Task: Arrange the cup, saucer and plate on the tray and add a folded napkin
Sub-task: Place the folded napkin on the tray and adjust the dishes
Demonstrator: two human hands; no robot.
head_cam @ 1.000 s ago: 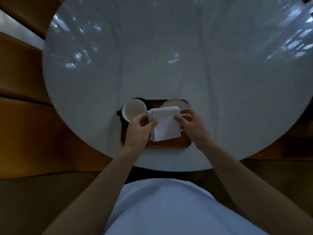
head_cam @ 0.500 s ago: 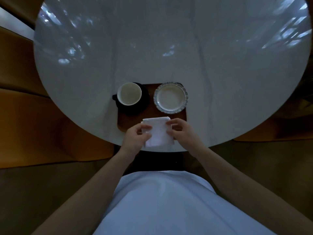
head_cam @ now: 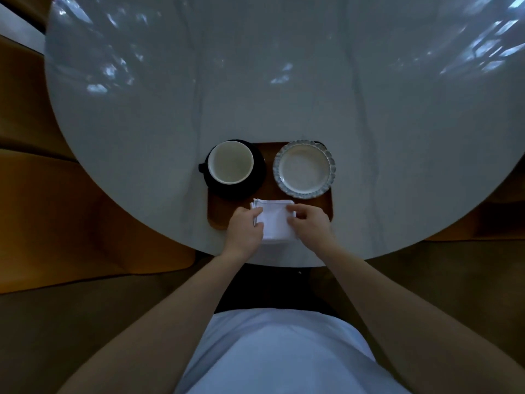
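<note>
Head view, looking down: round pale table (head_cam: 284, 95) w/ faint veins and window reflections on its far part. Near the table's near edge sits a brown wooden tray (head_cam: 269, 186), rounded corners.

Tray, far-left: dark saucer (head_cam: 257, 177), hanging a bit over the tray's left edge. On it an upright cup (head_cam: 230, 162), white inside, dark outside, handle pointing left. Nothing visible inside the cup.

Tray, far-right: pale plate (head_cam: 304, 169) w/ scalloped, bluish rim, flat, bare. Cup+saucer and plate are side by side, a strip of tray between them, not touching.

Napkin (head_cam: 274, 220): white, folded to a rough square, several layers showing at its far-left corner. It lies over the tray's near edge, approx. centre, far part on the tray, near part reaching past it toward the table edge. Just short of saucer and plate; can't tell if it touches either.

Left hand (head_cam: 245, 230): at the napkin's left edge, fingers curled, thumb and fingers pinched on that edge. Right hand (head_cam: 309, 223): at the right edge, fingers bent, tips pinching the far-right corner area. Both hands closed on the napkin, one per side, w/ the napkin between them.

Bare forearms come up from the bottom of the frame; light shirt (head_cam: 278, 354) below. Orange-brown seating (head_cam: 71, 211) left of the table.
</note>
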